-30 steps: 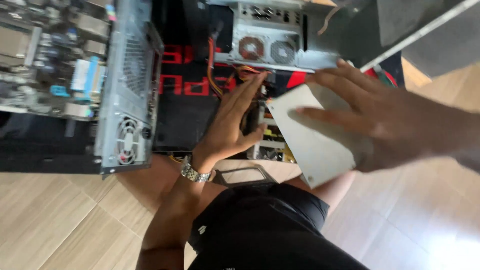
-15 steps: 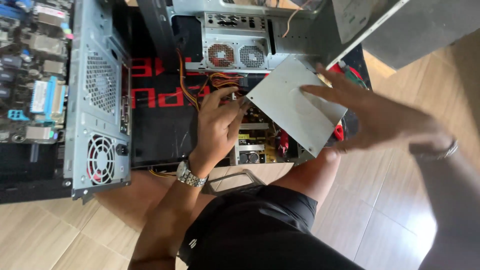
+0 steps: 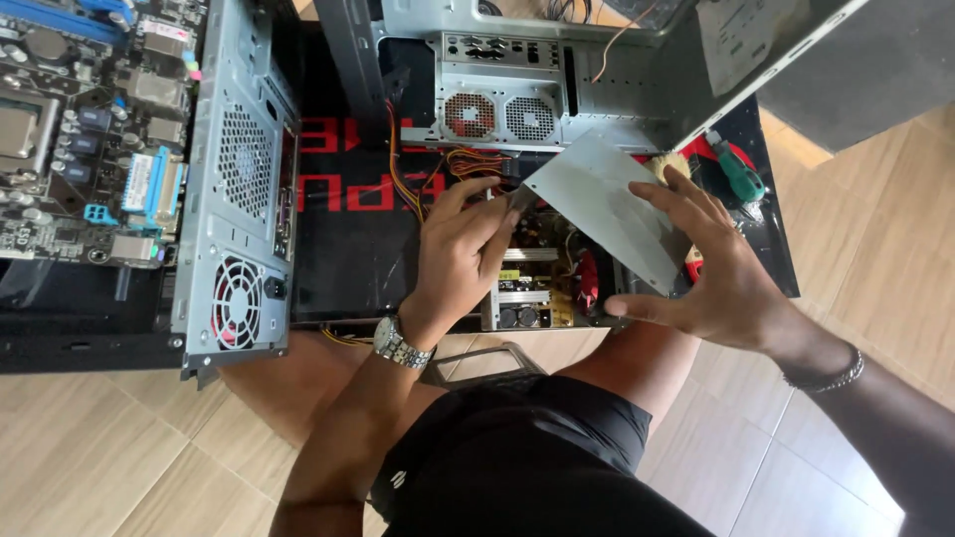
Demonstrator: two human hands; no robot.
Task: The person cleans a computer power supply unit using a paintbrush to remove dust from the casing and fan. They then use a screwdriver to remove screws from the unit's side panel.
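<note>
My right hand, a bracelet on its wrist, holds a flat grey metal cover, fingers spread on top and thumb beneath its lower edge. The cover is tilted above an open power supply whose coils, capacitors and red parts show. My left hand, wearing a metal watch, rests over the power supply's left side and its fingertips pinch the cover's left corner. Orange and yellow cables run from the power supply toward the top.
A black mat with red letters lies on the tiled floor. An open computer case with a motherboard lies to the left; a second case stands behind. A green-handled screwdriver and a red-handled tool lie to the right.
My left hand went from open and flat over the power supply to gripping the cover's left corner. The cover has shifted left and tilted, with my right hand still on it.
</note>
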